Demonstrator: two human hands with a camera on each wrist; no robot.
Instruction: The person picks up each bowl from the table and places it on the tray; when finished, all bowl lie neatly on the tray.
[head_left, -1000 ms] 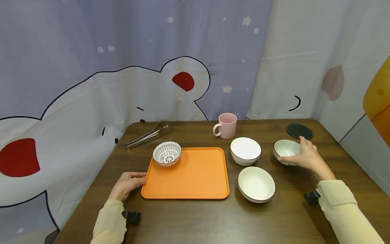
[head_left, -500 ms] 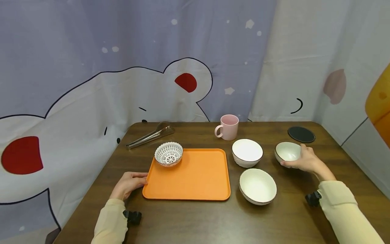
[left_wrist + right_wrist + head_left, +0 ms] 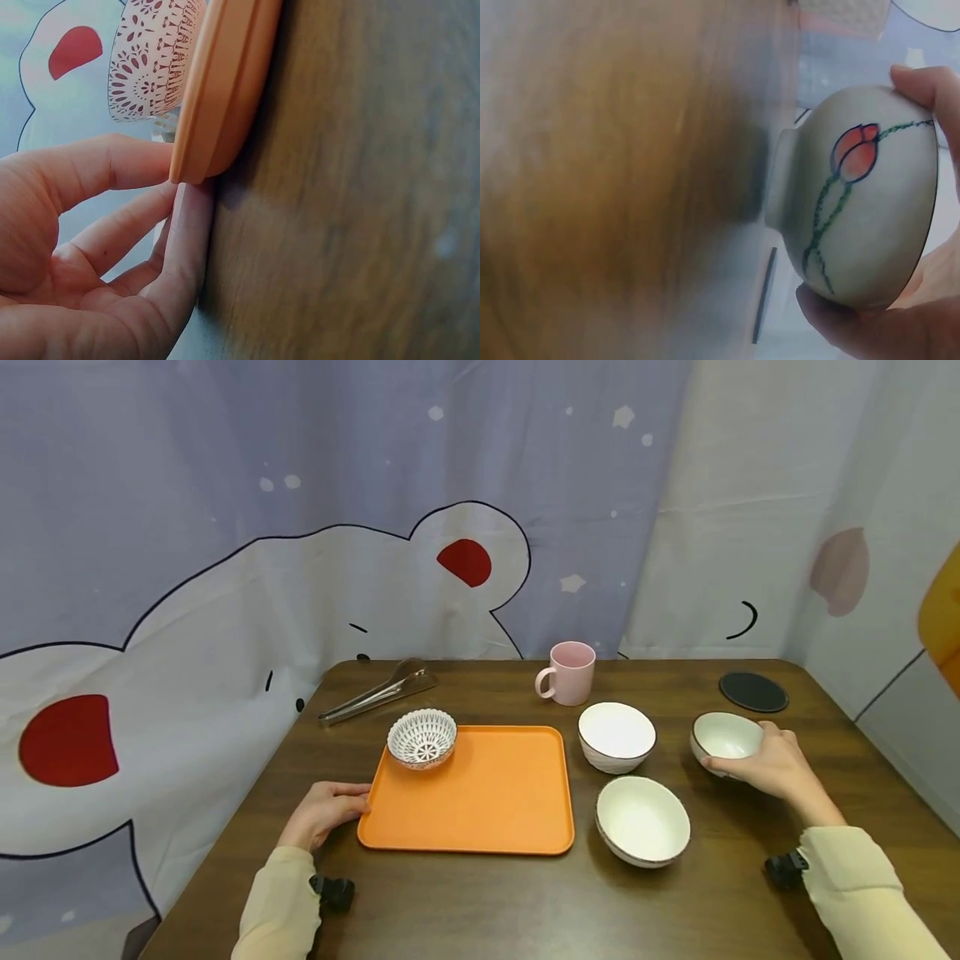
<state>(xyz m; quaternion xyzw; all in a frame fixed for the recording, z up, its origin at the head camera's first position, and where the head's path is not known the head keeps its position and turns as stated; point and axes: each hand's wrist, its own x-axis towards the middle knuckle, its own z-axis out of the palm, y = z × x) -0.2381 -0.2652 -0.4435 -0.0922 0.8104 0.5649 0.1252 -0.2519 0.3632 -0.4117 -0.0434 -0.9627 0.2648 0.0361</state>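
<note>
Currently I see, through my cameras, a flower-painted bowl (image 3: 862, 202) in the person's right hand (image 3: 776, 766), at the right side of a dark wooden table (image 3: 465, 910). The hand pinches the bowl between thumb and fingers, on opposite sides; its mouth faces up. A red bud on green stems decorates its pale outer wall, and the lip is dark. I cannot tell whether its foot touches the wood.

Well to the left, the person's left hand (image 3: 324, 812) pinches the left edge of an orange tray (image 3: 480, 802), thumb at the rim and fingertips tucked beneath. The tray lies to the right of that hand. On the tray's far left corner, beyond the hand, stands a patterned bowl (image 3: 422, 739), and past it on the wood lie metal tongs (image 3: 378, 693).

Just left of the right hand's bowl I see a white textured bowl (image 3: 617, 735); left of that hand and nearer the person is a cream bowl (image 3: 642, 822). Farther off, also left of the right hand, stands a pink mug (image 3: 572, 675). Beyond that hand lies a round black coaster (image 3: 753, 692). Behind the table hangs a cartoon-printed curtain (image 3: 360, 468).
</note>
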